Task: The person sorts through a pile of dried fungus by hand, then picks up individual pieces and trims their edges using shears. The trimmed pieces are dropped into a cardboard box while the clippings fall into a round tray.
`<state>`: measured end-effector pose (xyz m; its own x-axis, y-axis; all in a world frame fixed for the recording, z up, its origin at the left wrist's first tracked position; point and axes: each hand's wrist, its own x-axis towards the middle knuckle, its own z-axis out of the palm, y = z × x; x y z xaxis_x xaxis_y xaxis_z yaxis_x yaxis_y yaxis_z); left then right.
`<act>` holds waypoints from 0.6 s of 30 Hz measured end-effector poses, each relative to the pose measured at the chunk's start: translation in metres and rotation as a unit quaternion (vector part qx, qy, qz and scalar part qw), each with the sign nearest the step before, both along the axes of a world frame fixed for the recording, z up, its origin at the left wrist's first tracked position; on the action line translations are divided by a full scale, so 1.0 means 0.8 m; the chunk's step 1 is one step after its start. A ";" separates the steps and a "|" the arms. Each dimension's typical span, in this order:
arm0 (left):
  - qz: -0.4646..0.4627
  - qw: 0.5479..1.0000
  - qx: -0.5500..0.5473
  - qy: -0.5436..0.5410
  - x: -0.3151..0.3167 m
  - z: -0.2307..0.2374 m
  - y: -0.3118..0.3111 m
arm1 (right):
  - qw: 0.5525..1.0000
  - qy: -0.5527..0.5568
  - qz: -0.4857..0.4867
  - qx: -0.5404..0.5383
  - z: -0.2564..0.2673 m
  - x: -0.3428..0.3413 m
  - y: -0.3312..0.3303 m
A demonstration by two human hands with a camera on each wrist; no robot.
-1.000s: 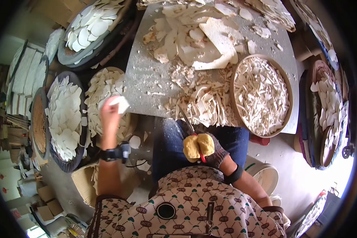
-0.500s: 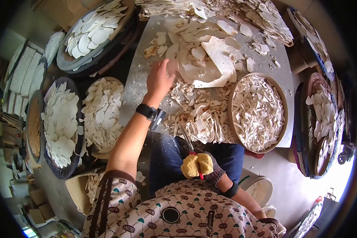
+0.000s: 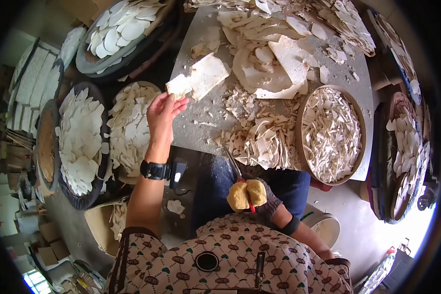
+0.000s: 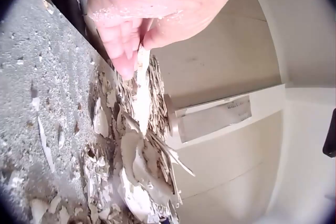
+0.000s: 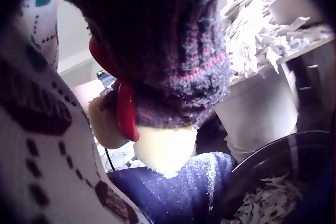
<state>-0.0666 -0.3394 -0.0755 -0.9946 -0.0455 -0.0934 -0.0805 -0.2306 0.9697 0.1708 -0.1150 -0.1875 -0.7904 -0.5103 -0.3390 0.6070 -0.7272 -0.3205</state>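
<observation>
My bare left hand (image 3: 165, 116) pinches a flat, off-white brittle-looking piece (image 3: 180, 85) between thumb and fingers, over the table's left edge. A larger pale sheet (image 3: 209, 76) overlaps it in the head view. From the left wrist, the pinched piece (image 4: 142, 90) appears nearly edge-on. In a dark knitted glove, my right hand (image 3: 270, 200) grips scissors (image 3: 234, 164) low over the lap, blades toward the table. Their red handle (image 5: 126, 111) has thick yellow padding (image 3: 256, 192) around it. The glove (image 5: 173, 56) hides most of the right fingers.
On the metal table (image 3: 196, 125) lie stacked pale sheets (image 3: 252, 68), a heap of scraps (image 3: 267, 144) and a round tray of cut strips (image 3: 305, 122). Baskets of white pieces (image 3: 82, 142) stand at left, others (image 3: 402, 147) at right. A cardboard box (image 3: 99, 228) sits below.
My left hand carried a white piece over the left basket, then reached empty to the sheets on the table. Now it has drawn back left with a pale piece. The right hand stays at the lap.
</observation>
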 end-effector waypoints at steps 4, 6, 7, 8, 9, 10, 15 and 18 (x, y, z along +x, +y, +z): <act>0.022 1.000 0.006 -0.011 0.042 -0.002 -0.029 | 0.993 0.090 0.036 0.062 0.000 -0.009 -0.004; 0.066 0.998 0.007 -0.020 0.079 -0.007 -0.059 | 0.996 0.079 0.017 -0.035 -0.008 -0.008 -0.008; 0.115 0.993 0.024 -0.024 0.106 -0.022 -0.087 | 0.997 0.069 0.018 -0.032 0.001 -0.010 -0.012; 0.179 0.984 -0.013 0.010 0.135 -0.027 -0.107 | 0.998 0.059 0.019 -0.028 0.018 -0.013 -0.014; 0.219 0.973 -0.070 0.020 0.168 -0.041 -0.140 | 0.998 0.048 0.019 -0.024 0.026 -0.014 -0.012; 0.256 0.952 -0.165 0.026 0.214 -0.065 -0.185 | 0.999 0.030 0.026 -0.012 0.024 -0.008 -0.009; 0.295 0.898 -0.323 0.051 0.375 -0.161 -0.329 | 0.913 0.238 0.110 0.313 0.025 0.012 0.006; 0.153 0.838 -0.517 0.088 0.291 -0.115 -0.268 | 0.972 0.175 0.061 0.142 0.029 0.015 0.008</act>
